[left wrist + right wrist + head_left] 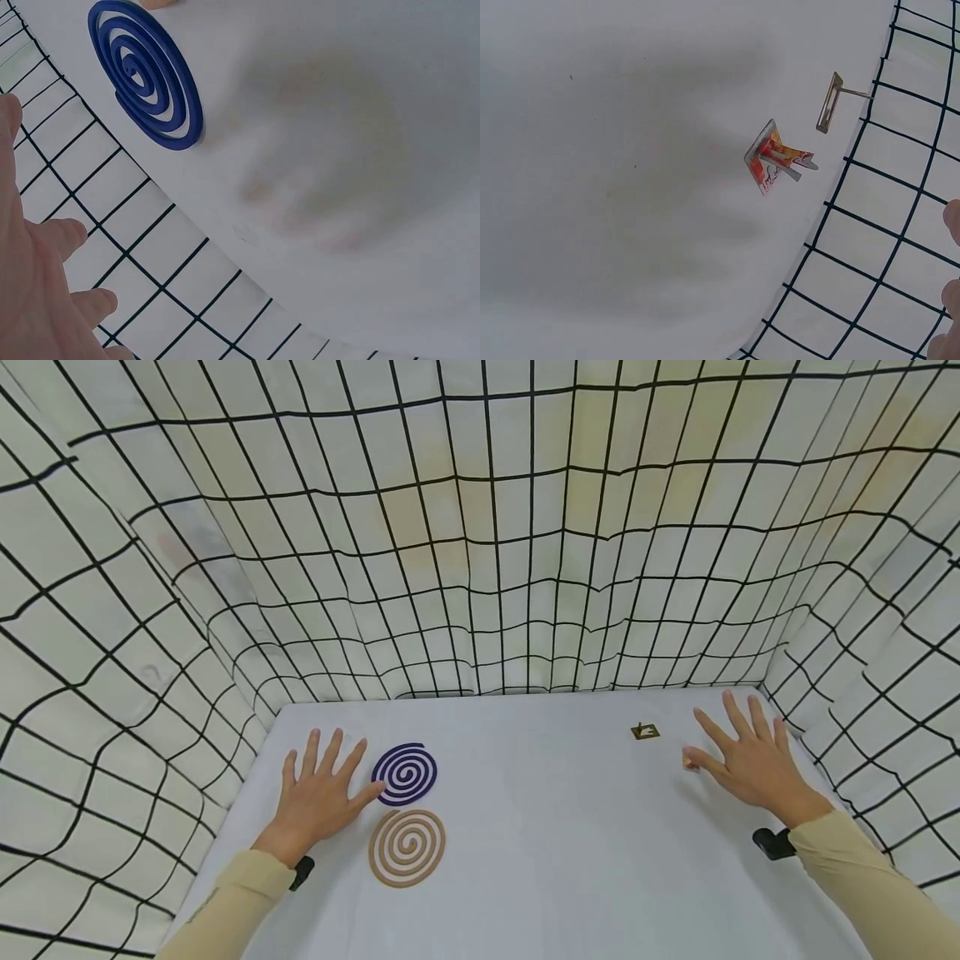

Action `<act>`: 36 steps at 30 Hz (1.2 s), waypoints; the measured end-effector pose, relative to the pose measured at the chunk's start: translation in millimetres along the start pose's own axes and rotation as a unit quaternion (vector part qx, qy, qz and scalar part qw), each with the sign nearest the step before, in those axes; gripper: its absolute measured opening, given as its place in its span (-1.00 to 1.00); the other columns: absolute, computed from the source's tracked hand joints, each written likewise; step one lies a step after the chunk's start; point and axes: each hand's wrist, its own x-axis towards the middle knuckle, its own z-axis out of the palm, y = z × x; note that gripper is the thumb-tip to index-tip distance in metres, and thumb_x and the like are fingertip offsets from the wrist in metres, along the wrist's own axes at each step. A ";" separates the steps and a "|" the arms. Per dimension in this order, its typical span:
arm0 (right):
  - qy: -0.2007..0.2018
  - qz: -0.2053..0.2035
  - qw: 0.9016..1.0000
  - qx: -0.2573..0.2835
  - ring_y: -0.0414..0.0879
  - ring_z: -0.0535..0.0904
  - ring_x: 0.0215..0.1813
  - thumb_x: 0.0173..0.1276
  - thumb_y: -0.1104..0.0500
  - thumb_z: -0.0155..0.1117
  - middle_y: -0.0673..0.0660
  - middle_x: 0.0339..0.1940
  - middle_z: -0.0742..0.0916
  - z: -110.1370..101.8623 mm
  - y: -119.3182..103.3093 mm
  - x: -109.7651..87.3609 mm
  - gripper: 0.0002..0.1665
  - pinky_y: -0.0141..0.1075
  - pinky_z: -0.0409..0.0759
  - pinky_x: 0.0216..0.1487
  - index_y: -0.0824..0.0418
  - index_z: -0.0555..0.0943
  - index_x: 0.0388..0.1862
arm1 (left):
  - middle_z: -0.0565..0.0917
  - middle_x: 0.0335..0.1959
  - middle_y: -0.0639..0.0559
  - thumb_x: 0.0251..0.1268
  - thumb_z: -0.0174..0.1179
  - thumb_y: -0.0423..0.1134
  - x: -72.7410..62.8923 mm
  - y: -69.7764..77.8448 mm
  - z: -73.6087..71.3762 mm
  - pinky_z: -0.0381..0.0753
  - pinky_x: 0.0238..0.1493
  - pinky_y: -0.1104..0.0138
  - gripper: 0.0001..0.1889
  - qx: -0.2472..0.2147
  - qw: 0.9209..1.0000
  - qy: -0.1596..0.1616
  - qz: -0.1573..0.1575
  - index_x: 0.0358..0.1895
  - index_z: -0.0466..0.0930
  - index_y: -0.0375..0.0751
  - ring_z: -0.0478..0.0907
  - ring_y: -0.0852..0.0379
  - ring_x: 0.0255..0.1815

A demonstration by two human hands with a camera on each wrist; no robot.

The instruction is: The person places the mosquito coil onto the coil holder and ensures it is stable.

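Note:
My left hand (318,802) is held over the left side of the table with its fingers spread, gripping nothing. Beside it lies a blue spiral mosquito coil (406,774), whose edge the thumb overlaps in the head view. A tan mosquito coil (408,843) lies just below the blue one. Over on the right, my right hand (757,768) is spread out, with its shadow on the table. A small metal coil stand with red and orange print (765,154) is near that thumb, which partly hides it in the head view. Farther back sits a gold-coloured metal coil stand (639,732).
Everything lies on a white table (540,827). A black grid net (525,581) in front of white walls rises along the back and both sides, close to the table's edges. Black straps (772,843) circle both wrists.

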 end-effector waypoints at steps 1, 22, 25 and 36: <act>-0.002 0.001 1.000 -0.001 0.50 -0.34 0.71 0.53 -0.43 -0.02 0.39 0.74 -0.05 -0.1 0.0 0.8 -0.08 0.63 -0.20 0.47 0.04 0.20 0.67 | 0.05 0.68 -0.38 0.40 0.13 0.32 0.8 0.2 0.4 -0.21 0.55 -0.48 -0.14 0.000 1.000 0.000 0.001 0.62 0.20 -0.06 -0.21 -0.51 0.69; -0.040 -0.001 0.999 0.001 0.48 -0.37 0.71 0.52 -0.48 -0.08 0.39 0.74 -0.07 10.1 -9.0 18.7 -0.03 0.62 -0.24 0.48 0.03 0.15 0.69 | 0.04 0.68 -0.38 0.42 0.10 0.32 12.6 3.4 6.0 -0.20 0.56 -0.47 -0.15 -0.012 1.000 -0.009 0.007 0.63 0.19 -0.05 -0.21 -0.50 0.69; -0.048 -0.002 0.999 -0.004 0.48 -0.37 0.71 0.53 -0.49 -0.10 0.36 0.75 -0.10 11.6 -11.6 23.1 -0.02 0.61 -0.24 0.49 0.03 0.14 0.69 | 0.04 0.68 -0.39 0.42 0.11 0.31 13.6 2.6 7.9 -0.21 0.56 -0.47 -0.15 -0.015 1.000 -0.011 0.005 0.63 0.19 -0.07 -0.22 -0.51 0.69; -0.068 0.001 0.998 0.001 0.53 -0.26 0.69 0.52 -0.49 -0.11 0.44 0.73 -0.04 19.4 -13.3 35.6 0.01 0.59 -0.22 0.50 0.09 0.10 0.70 | 0.03 0.69 -0.39 0.42 0.10 0.32 17.2 -1.2 18.0 -0.23 0.57 -0.46 -0.13 -0.018 1.000 -0.020 -0.002 0.63 0.18 -0.09 -0.24 -0.50 0.70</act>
